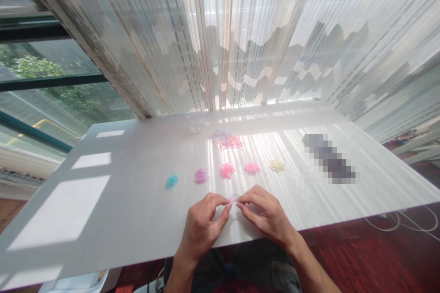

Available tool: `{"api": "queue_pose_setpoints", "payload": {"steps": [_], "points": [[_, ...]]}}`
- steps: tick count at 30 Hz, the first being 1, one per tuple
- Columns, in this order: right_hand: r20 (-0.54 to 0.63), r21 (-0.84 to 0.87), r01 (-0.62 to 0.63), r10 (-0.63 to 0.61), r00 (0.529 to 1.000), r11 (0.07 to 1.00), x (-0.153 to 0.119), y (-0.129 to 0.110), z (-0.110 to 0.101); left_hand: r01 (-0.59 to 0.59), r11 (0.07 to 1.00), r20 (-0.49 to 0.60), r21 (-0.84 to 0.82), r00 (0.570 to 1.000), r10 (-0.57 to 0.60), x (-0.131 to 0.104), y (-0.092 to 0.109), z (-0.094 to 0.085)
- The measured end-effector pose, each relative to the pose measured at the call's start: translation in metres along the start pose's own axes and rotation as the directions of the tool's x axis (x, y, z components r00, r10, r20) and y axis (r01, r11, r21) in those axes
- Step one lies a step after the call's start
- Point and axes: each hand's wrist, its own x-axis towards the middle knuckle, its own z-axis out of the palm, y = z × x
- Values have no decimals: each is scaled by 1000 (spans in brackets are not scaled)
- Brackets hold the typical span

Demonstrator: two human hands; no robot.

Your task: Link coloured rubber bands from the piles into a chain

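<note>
Close to the table's front edge, my left hand (205,220) and my right hand (265,213) meet fingertip to fingertip. Each one pinches, thumb against forefinger, a small pale purple elastic band (234,198); whether it is one band or more I cannot tell. Beyond my hands lie small heaps of thin elastic bands in a row: a teal heap (172,181), a purple heap (201,176), a coral pink heap (227,170), a light pink heap (252,168) and a pale yellow heap (277,165). Behind these spreads a larger mixed pile (227,140) of bands.
A clear round container (197,123) stands at the back of the white table (137,201), and a clear lid-like disc (260,115) lies farther right. On the right is a pixelated dark object (330,158). Sheer curtains (220,36) hang behind the table; white cables (402,220) are below right.
</note>
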Motion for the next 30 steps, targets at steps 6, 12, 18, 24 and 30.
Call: {"api": "queue_pose_setpoints", "payload": {"steps": [6, 12, 18, 24, 30], "points": [[2, -5, -20, 20, 1000, 1000, 0, 0, 0, 1, 1000, -1, 13, 1000, -1, 0, 1, -1], [4, -22, -55, 55, 998, 998, 0, 1, 0, 57, 991, -121, 125, 992, -42, 1, 1, 0], [9, -22, -115, 115, 993, 993, 1, 0, 0, 261, 912, -335, 316, 930, -150, 6, -16, -25], [13, -21, -132, 132, 991, 991, 1, 1, 1, 408, 796, -351, 447, 899, -264, 14, -32, -44], [9, -26, -127, 127, 992, 992, 2, -1, -1, 438, 760, -316, 480, 895, -315, 18, -33, -42]]}}
